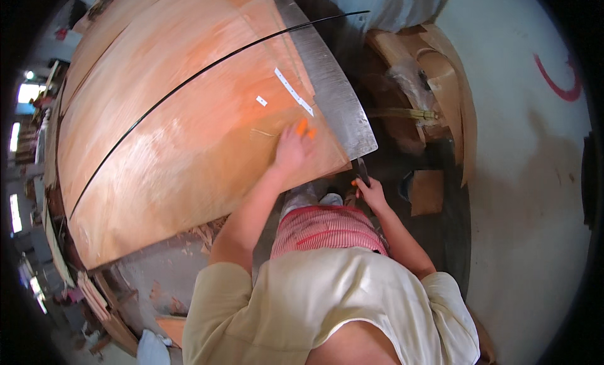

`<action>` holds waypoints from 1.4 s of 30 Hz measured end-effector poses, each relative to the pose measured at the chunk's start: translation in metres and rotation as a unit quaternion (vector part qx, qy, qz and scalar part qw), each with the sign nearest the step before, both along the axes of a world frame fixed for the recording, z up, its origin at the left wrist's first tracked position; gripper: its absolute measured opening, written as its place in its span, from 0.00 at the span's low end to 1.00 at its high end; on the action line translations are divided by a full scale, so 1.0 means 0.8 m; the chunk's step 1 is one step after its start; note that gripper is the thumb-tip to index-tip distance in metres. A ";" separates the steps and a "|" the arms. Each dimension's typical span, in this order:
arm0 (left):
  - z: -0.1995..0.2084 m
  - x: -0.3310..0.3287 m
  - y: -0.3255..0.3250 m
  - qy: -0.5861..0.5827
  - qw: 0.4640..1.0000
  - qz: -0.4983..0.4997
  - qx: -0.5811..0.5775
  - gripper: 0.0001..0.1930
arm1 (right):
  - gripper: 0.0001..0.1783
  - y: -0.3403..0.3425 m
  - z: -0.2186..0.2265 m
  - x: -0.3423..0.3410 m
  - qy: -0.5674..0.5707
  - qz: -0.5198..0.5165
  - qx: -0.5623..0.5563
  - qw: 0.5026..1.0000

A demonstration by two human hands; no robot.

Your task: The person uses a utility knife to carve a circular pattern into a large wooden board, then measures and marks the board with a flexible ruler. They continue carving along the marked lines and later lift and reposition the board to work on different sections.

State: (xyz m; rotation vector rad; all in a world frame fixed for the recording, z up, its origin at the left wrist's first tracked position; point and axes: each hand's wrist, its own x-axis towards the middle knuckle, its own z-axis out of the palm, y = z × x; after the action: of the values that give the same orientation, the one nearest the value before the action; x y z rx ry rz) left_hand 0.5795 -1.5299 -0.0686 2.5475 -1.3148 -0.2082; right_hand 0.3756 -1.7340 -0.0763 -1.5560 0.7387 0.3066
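Note:
My left hand (294,147), with orange covers on its fingertips, rests on a large orange-brown wood veneer sheet (170,151) near its right corner. The fingers reach forward and hold nothing that I can see. Just beyond them lies a white strip of tape (294,92) with small marks, and left of it a short white tape piece (262,101). Off the sheet's near right corner, my right hand (372,195) is closed around a dark, narrow tool (363,171), pointing up beside the metal plate's corner. An orange cover shows on this hand too.
A grey metal plate (340,91) sticks out under the veneer's right side. One long thin black strip (220,58) crosses the sheet and overhangs the plate. Rolled brown sheets (450,82) stand by the right wall. Veneer scraps (204,234) litter the floor.

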 end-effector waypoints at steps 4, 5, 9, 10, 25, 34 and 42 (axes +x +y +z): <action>0.025 -0.157 0.042 0.106 0.988 0.063 -0.095 0.23 | 0.14 -0.013 -0.040 -0.077 -0.024 0.192 -0.187 0.963; 0.022 -0.192 0.062 0.118 0.987 0.069 -0.085 0.23 | 0.15 -0.015 -0.038 -0.090 -0.029 0.255 -0.230 0.939; 0.029 -0.300 0.160 0.209 0.961 0.180 -0.005 0.22 | 0.17 -0.011 -0.054 -0.125 -0.038 0.471 -0.253 0.844; 0.022 -0.323 0.188 0.231 0.946 0.228 0.005 0.22 | 0.18 -0.003 -0.052 -0.124 -0.035 0.493 -0.260 0.830; -0.092 -0.578 0.486 0.342 0.790 0.500 -0.092 0.22 | 0.11 0.292 -0.002 -0.021 -0.227 0.584 -0.360 0.691; -0.097 -0.769 0.651 0.390 0.624 0.675 -0.045 0.19 | 0.19 0.346 0.027 0.090 -0.122 0.424 -0.539 0.718; -0.171 -0.846 0.633 0.393 0.551 0.722 -0.145 0.20 | 0.17 0.302 -0.016 0.209 -0.183 0.261 -0.625 0.712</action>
State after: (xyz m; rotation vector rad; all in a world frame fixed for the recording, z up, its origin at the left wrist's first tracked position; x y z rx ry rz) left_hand -0.0976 -1.0232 -0.2052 1.9039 1.0635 -0.5562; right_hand 0.5429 -1.4921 -0.0887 -3.0260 0.0571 -0.1957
